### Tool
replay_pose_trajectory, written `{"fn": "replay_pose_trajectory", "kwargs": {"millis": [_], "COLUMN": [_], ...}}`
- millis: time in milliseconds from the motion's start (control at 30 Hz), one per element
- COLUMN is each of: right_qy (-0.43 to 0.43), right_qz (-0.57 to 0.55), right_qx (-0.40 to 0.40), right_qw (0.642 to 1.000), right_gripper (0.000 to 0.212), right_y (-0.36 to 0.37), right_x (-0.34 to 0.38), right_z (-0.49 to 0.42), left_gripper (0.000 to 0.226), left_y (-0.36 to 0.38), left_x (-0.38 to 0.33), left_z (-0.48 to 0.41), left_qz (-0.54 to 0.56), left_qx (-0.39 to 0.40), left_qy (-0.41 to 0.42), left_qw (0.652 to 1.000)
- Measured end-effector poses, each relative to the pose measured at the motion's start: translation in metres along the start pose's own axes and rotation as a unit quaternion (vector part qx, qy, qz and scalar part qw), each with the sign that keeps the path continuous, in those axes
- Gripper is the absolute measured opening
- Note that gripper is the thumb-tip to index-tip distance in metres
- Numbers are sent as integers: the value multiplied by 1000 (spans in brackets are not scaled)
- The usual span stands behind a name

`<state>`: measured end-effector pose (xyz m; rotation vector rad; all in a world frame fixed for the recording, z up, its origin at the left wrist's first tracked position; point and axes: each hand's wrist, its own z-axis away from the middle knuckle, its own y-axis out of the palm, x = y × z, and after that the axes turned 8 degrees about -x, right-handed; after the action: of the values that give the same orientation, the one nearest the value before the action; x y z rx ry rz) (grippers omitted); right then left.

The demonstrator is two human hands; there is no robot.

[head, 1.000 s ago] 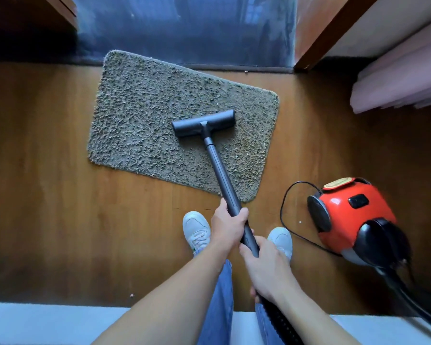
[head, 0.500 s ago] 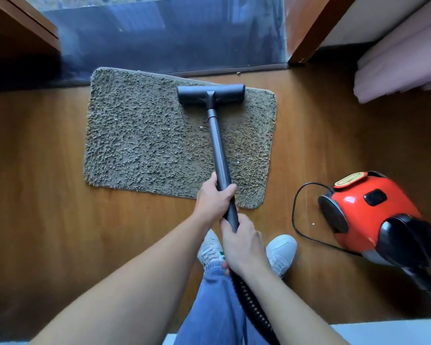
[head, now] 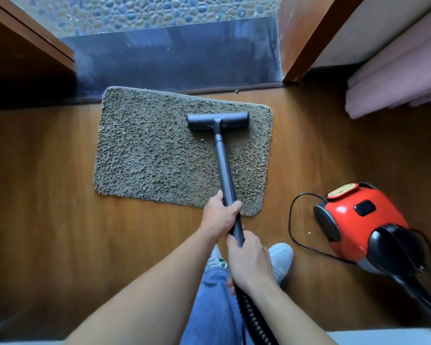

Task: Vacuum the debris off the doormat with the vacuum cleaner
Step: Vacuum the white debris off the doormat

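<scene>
From the head camera, a shaggy grey-brown doormat [head: 147, 150] lies on the wooden floor [head: 47, 195], its twelve o'clock edge against a grey door threshold [head: 174, 56]. The dark floor nozzle [head: 218, 121] rests flat on the mat's pile toward its two o'clock corner, and the grey wand [head: 224, 168] runs back from it toward six o'clock. The left hand [head: 220, 214] grips the wand over the mat's near edge; the right hand [head: 249, 260] is clamped just behind it, where the ribbed black hose [head: 254, 319] begins. Small pale specks [head: 202, 139] near the nozzle may be debris, though they are too fine to tell. The red canister [head: 358, 220] sits on the floor at four o'clock from the mat, a black cord [head: 292, 212] looping beside it. White shoes [head: 281, 255] stand below the hands.
</scene>
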<state>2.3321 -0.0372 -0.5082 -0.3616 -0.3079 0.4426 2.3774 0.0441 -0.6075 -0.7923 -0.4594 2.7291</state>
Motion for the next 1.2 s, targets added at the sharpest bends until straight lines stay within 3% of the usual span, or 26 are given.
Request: {"fn": "replay_pose_trajectory", "kwargs": {"millis": [167,267,633,867,1200], "right_qy": [41,44,30,-15,-41], "right_qz": [9,-26,-95,-54,64], "right_qx": [-5,-2,10,-14,26], "right_qw": [999,999,995,998,997], "right_gripper": [44,28,20,23,40], "right_y": [0,-6,-25,-36,-4], "right_x": [-45,-44,-3,16,-37], "right_z": [18,11,-23,-34,3], "left_gripper": [22,22,30,40,23], "left_y": [28,35,33,36,12], "left_x": [25,27,-18,-36,32], "left_z": [32,21,-22,-38,23], "left_qz": [-68,-69,-54,-22,80], "left_qx": [16,20,14,-2,-39], "left_qy": [12,14,32,31,-51], "left_qw": [997,997,998,999,995]}}
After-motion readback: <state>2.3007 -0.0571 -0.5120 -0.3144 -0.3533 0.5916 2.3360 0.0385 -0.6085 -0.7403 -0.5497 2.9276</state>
